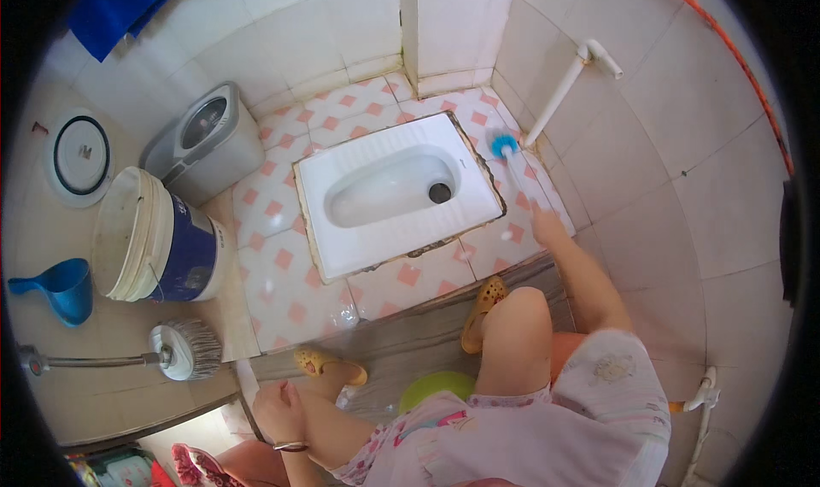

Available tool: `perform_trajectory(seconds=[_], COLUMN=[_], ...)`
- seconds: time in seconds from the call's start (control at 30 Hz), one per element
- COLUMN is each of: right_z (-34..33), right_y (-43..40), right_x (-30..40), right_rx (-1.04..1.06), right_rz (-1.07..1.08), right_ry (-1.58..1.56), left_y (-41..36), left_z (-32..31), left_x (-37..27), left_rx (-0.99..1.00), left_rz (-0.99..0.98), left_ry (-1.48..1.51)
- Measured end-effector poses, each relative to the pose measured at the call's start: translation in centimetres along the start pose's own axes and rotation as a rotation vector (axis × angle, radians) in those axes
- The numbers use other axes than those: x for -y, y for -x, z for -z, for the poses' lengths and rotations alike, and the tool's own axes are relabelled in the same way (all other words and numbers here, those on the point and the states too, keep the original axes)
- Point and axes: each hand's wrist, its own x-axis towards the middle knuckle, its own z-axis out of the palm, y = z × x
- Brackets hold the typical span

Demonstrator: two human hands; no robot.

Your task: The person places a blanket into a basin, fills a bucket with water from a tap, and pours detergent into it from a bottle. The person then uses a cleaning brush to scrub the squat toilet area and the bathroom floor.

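Observation:
My right hand [546, 227] is closed around the pale handle of a toilet brush [505, 146]. The blue bristle head rests on the patterned floor tiles beside a white pipe, right of the ceramic squat toilet [397, 231]. The toilet's bowl looks wet, with a dark drain hole at its right end. My left hand [280, 410], with a bracelet at the wrist, lies on my left knee with its fingers curled; whether it holds anything is not visible. Below the raised tiled floor are my feet in yellow clogs [483, 314], with a green basin [435, 387] between them.
A grey bin [211, 147] stands in the back left corner, near a white and blue bucket [192, 250]. At the left are a blue dipper [69, 291], a round lid [81, 156] and a long-handled scrub brush [187, 351]. A white pipe [557, 102] rises along the right wall.

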Motion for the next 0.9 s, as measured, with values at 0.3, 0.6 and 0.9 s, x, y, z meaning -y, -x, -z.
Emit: perform_trajectory(seconds=[0.3,0.6,0.9], right_z=[3.3,-3.8,0.6], right_y=[8.7,-13.8,-3.8], right_x=[0.4,1.8,-2.4], right_rx=[0.166,-0.221,0.077], right_rz=[-0.054,-0.296,-0.236], right_ry=[-0.058,-0.258,-0.112], left_y=[0.3,4.8,4.6], left_z=[0.6,1.7,2.1], left_x=[0.2,0.0,-2.4], left_rx=[0.048,-0.138,-0.128], left_rz=[0.015,-0.04,0.271], left_ry=[-0.049,0.089,0.034])
